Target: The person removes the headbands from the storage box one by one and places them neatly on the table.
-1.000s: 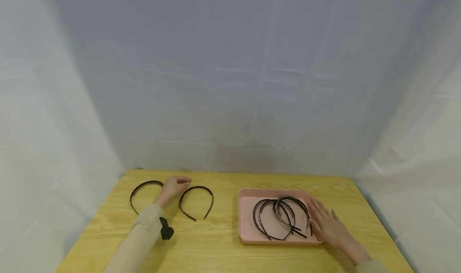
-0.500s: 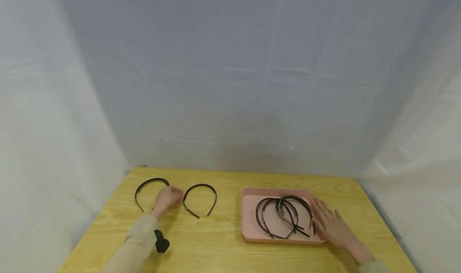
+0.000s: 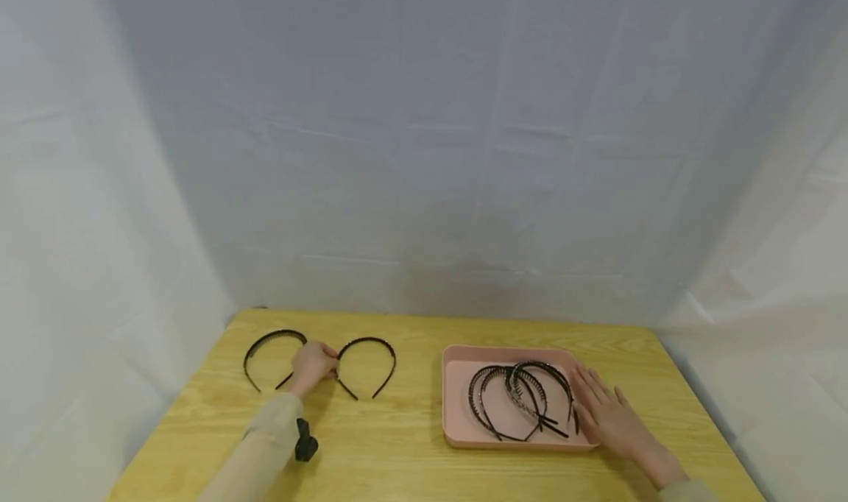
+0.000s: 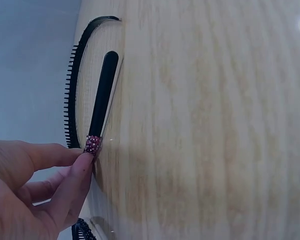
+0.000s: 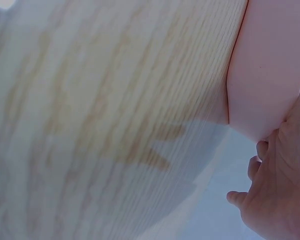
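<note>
My left hand (image 3: 313, 363) pinches the left arm of a black headband (image 3: 394, 366) lying on the table, between thumb and fingertips. In the left wrist view, a pinkish glittery section (image 4: 93, 144) shows at the fingertips, with a smooth black end beyond it and a toothed arc (image 4: 72, 100) curving behind. Just left of that hand lies a second black headband (image 3: 250, 355). My right hand (image 3: 612, 417) lies with straight fingers against the right side of a pink tray (image 3: 457, 443). Several overlapping black headbands (image 3: 473, 402), some with teeth and sparkle, rest in the tray.
The wooden table (image 3: 377, 458) has white sheeting (image 3: 424, 193) hanging behind it and at both sides. A black device (image 3: 305, 441) sits at the left wrist, close over the tabletop.
My left hand has come down and forward from between the two loose headbands and now grips the right one of them. The right hand and tray stay where they were.
</note>
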The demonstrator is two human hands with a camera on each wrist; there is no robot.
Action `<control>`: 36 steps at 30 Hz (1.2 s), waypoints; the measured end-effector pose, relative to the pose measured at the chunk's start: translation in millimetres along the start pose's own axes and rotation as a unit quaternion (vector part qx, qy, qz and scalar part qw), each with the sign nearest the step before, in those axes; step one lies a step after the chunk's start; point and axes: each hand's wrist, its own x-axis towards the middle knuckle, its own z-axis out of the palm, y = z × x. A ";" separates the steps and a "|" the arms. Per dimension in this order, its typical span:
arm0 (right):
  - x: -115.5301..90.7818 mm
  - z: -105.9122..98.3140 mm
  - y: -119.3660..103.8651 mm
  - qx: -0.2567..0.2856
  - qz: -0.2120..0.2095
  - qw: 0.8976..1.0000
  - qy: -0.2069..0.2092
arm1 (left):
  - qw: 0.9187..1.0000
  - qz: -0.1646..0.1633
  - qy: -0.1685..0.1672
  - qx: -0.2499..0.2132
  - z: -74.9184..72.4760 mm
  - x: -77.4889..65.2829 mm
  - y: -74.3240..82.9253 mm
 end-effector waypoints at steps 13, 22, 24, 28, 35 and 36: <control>-6.0 11.6 8.4 -0.010 -0.045 0.997 0.061 | 0.990 0.068 0.081 0.095 -2.7 21.4 -8.6; -5.5 12.3 11.3 -0.020 -0.056 0.996 0.070 | 0.991 0.051 0.068 0.105 -5.1 20.3 -6.1; -4.6 11.9 11.9 -0.018 -0.054 0.996 0.066 | 0.991 0.054 0.066 0.104 -5.8 20.5 -5.6; -2.3 5.3 8.3 -0.011 -0.032 0.999 0.034 | 0.989 0.070 0.071 0.106 -7.6 21.4 -4.5; -0.2 0.5 3.9 -0.003 -0.020 1.000 0.017 | 0.989 0.085 0.080 0.094 -9.7 20.8 8.2; -0.2 0.6 3.6 -0.001 -0.021 1.000 0.021 | 0.989 0.092 0.078 0.086 -9.2 20.7 11.1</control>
